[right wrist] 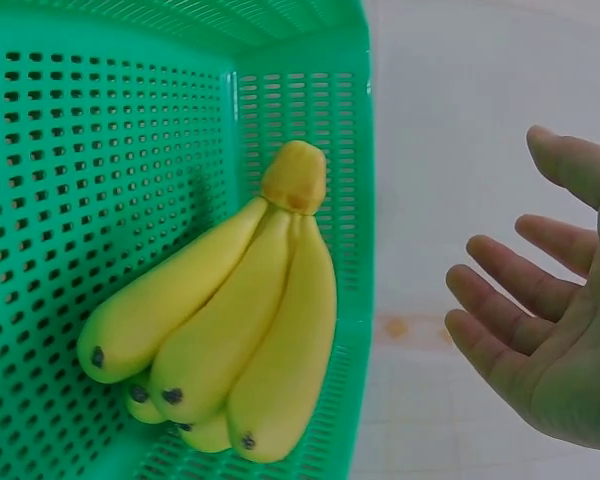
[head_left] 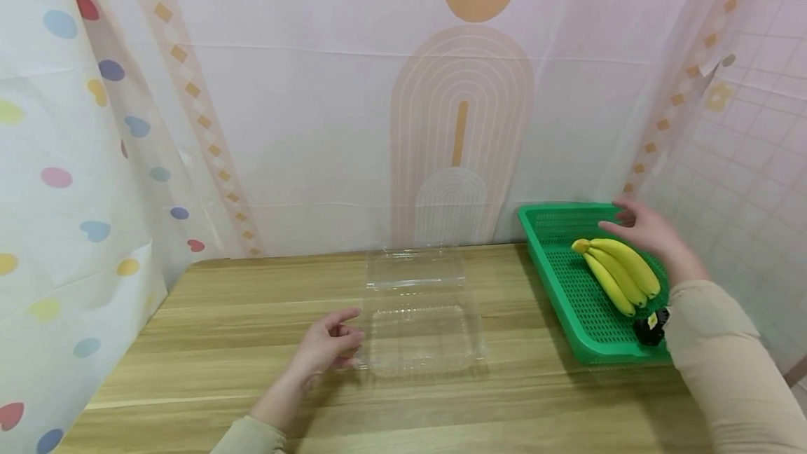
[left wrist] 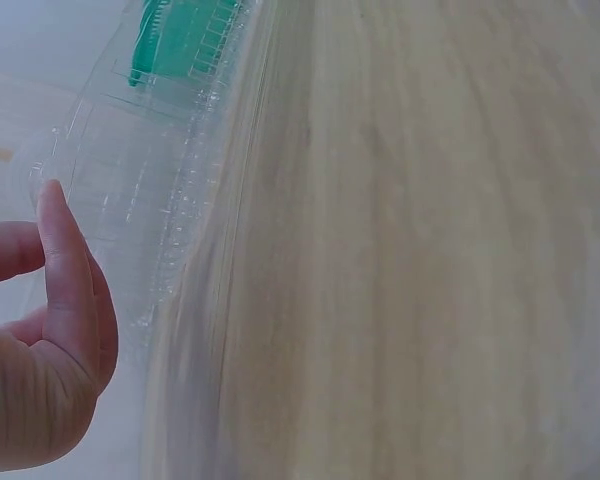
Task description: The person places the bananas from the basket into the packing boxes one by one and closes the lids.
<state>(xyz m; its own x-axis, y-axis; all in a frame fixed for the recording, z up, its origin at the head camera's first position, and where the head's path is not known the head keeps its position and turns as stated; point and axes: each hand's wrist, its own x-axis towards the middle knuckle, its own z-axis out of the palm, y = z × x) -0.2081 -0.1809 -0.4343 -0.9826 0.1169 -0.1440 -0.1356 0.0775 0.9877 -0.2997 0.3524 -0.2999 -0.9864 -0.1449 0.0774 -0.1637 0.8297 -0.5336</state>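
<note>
A clear plastic clamshell box [head_left: 419, 338] stands on the table with its lid [head_left: 416, 268] laid back toward the curtain. My left hand [head_left: 328, 347] is at the box's left edge, fingers bent; in the left wrist view the hand [left wrist: 55, 340] is beside the clear plastic [left wrist: 130, 180], and whether it touches cannot be told. My right hand [head_left: 646, 231] is raised over the back right of the green basket, fingers spread and holding nothing. Below it lies a bunch of yellow bananas [head_left: 621, 272], seen also in the right wrist view [right wrist: 245, 310].
The green basket [head_left: 557, 293] stands at the right of the wooden table [head_left: 252, 321]. A black object [head_left: 649, 328] with a yellow mark lies in its front right part, partly hidden by the right sleeve. Patterned curtains [head_left: 315, 125] hang behind and at the left.
</note>
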